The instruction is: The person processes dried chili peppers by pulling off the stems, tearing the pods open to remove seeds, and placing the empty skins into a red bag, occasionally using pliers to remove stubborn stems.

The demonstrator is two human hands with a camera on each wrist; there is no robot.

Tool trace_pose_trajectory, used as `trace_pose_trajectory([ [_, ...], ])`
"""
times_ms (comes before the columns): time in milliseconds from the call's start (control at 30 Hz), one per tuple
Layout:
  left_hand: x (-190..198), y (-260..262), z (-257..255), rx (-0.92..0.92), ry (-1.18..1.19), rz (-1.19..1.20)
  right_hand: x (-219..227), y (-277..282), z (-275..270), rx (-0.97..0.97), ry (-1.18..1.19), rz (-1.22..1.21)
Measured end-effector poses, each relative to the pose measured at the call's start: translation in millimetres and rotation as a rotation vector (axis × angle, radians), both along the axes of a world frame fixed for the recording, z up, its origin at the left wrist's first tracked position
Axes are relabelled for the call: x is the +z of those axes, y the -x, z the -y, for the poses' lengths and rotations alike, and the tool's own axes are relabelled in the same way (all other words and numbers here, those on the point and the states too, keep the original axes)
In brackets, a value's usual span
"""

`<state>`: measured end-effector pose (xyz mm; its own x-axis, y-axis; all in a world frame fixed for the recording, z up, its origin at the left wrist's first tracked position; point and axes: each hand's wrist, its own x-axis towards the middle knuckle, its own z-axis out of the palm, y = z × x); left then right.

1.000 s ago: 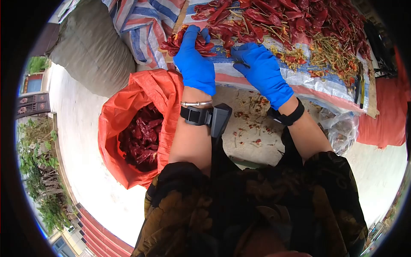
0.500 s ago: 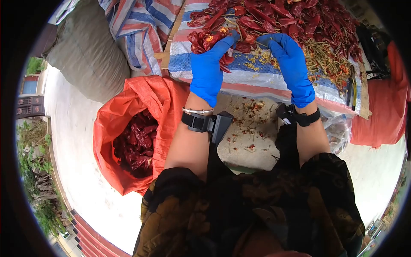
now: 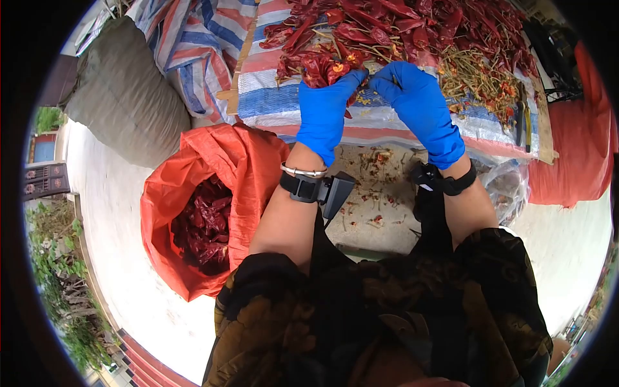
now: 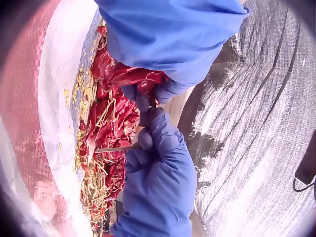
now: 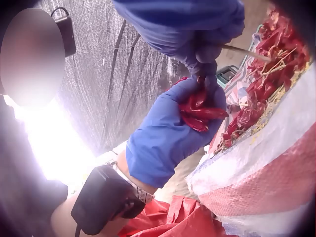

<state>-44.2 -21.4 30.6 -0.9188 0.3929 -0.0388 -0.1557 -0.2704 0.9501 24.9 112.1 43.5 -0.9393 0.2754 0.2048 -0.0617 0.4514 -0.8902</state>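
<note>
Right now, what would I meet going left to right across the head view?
Gray sack, red-orange sack of dried chilies, gloved left hand, gloved right hand, clear plastic, red fabric.

There are 2 blue gloves [image 3: 321, 116], 1 grey sack [image 3: 129, 97] and 1 bracelet [image 3: 303, 171].

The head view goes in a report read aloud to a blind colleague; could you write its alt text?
In blue gloves, the left hand holds a bunch of red peppers and the right hand is close beside it, over a striped sheet. Beyond lie more red peppers and loose stems; an open red sack at left holds dark red peppers.
</note>
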Motion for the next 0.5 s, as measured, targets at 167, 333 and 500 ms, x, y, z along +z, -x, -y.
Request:
trace_pose_trajectory([
  [167,-13,-2,-8,-0.021,-0.229,0.117,2,-4,-3,-0.022,-0.032,-0.053],
  [333,-22,4,-3,-0.090,-0.222,0.267,17,-15,-7,-0.028,-0.105,0.022],
  [500,-4,23,16,0.006,-0.373,0.342,47,-33,-33,-0.186,-0.067,0.046],
])
